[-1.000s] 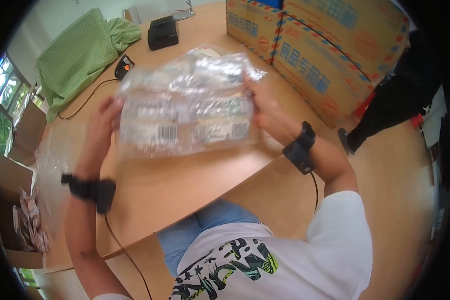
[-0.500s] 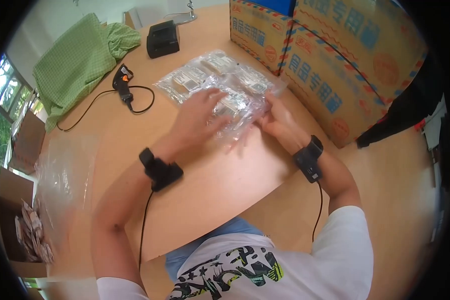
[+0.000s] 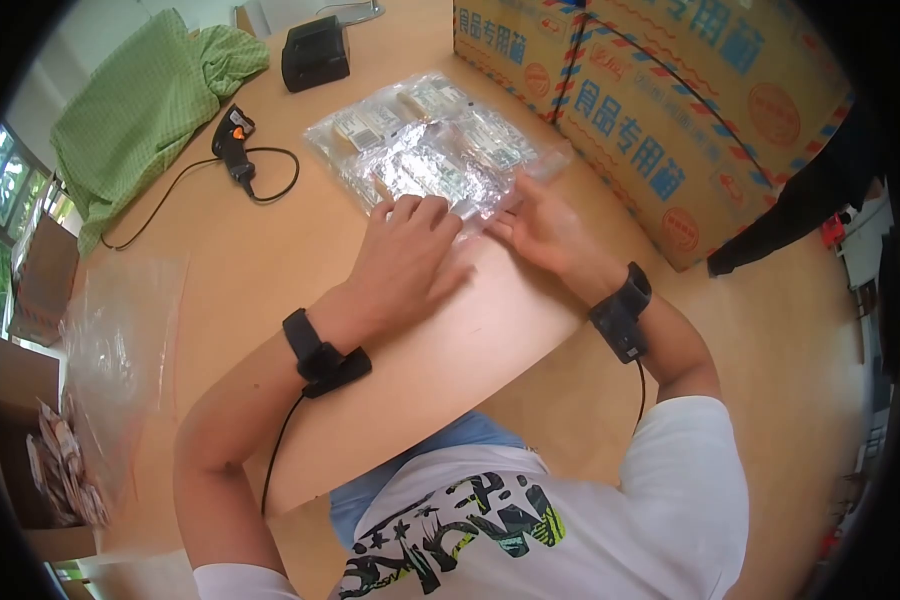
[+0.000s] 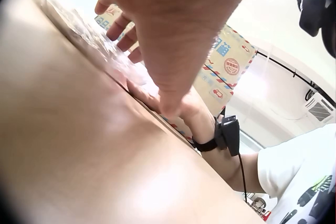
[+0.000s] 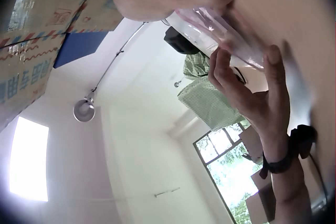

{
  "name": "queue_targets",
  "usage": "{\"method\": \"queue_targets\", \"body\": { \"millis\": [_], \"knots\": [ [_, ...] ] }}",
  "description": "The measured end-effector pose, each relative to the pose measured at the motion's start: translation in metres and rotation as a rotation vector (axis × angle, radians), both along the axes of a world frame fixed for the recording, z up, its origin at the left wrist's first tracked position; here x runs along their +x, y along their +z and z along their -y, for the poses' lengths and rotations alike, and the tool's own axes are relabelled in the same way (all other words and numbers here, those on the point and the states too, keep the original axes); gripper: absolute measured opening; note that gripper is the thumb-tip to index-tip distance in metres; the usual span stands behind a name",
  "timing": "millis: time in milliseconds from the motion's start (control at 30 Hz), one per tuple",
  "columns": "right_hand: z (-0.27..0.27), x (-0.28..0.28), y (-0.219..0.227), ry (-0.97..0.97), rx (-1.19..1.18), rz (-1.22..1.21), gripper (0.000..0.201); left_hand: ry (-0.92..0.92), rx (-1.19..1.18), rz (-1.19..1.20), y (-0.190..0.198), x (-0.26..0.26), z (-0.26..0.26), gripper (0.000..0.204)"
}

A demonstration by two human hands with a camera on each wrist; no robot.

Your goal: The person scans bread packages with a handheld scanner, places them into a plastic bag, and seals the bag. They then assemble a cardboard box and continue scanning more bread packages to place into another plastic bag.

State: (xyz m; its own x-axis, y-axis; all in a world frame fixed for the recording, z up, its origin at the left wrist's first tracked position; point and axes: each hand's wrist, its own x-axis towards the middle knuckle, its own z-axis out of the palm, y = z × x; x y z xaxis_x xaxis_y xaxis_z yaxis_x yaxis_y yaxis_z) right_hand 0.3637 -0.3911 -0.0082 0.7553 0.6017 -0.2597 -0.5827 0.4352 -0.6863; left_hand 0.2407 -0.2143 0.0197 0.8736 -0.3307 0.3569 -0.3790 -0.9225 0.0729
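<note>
- The left hand [image 3: 410, 250] is back-up, fingers loosely bent and thumb well apart, so it stands wide at the near edge of the clear bag [image 3: 435, 145].
- The right hand [image 3: 550, 230] is turned inward, to the right of the left hand, pinching the bag's near right corner between thumb and fingers.
- The bag lies flat on the table [image 3: 450, 370], just ahead of both hands.
- Some right fingertips are hidden at the bag's edge; the left-wrist view cuts off the top of the left hand.
- Glare blurs the film; the labels are too small to read.
- Four packs [image 3: 365, 128] can be made out inside the bag.
- Ahead-left of the left hand: one scanner [image 3: 232, 150], one black device [image 3: 315, 52], one green checked cloth [image 3: 135, 125].
- Beyond the right hand: three printed cartons [image 3: 625, 130], partly cut off.
</note>
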Motion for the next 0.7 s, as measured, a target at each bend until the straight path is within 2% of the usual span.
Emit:
{"method": "queue_targets", "body": {
  "millis": [33,100,133,200,233,267,367,467,567,700],
  "knots": [
    [0.005,0.002,-0.002,0.039,-0.009,0.057,0.03,-0.007,-0.082,0.026,-0.005,0.002,-0.003,0.046],
    [0.024,0.005,0.008,0.196,-0.22,0.185,0.031,-0.021,-0.245,0.082,-0.016,0.014,-0.014,0.036],
    [0.034,0.005,0.017,0.274,-0.326,0.249,0.032,0.055,-0.342,0.01,-0.013,0.015,-0.016,0.034],
    [0.053,0.009,0.032,0.299,-0.667,0.595,0.034,0.202,-0.533,-0.136,-0.007,0.015,-0.02,0.033],
    [0.061,0.013,0.037,0.31,-0.836,0.772,0.035,0.217,-0.522,-0.163,-0.008,0.017,-0.023,0.033],
    [0.065,0.021,0.026,0.16,-0.901,0.986,0.035,0.232,-0.512,-0.19,-0.009,0.019,-0.027,0.033],
    [0.056,0.007,0.035,-0.124,-1.029,1.876,0.041,0.274,-0.517,-0.26,-0.009,0.02,-0.028,0.035],
    [0.039,0.01,0.021,-0.017,-1.194,2.002,0.045,0.332,-0.513,-0.348,-0.009,0.02,-0.032,0.038],
    [0.041,0.047,0.001,0.026,-1.205,1.979,0.051,0.355,-0.532,-0.404,-0.011,0.016,-0.042,0.043],
    [0.045,0.074,-0.002,0.121,-1.253,1.82,0.05,0.381,-0.564,-0.489,-0.013,0.014,-0.054,0.047]
  ]
}}
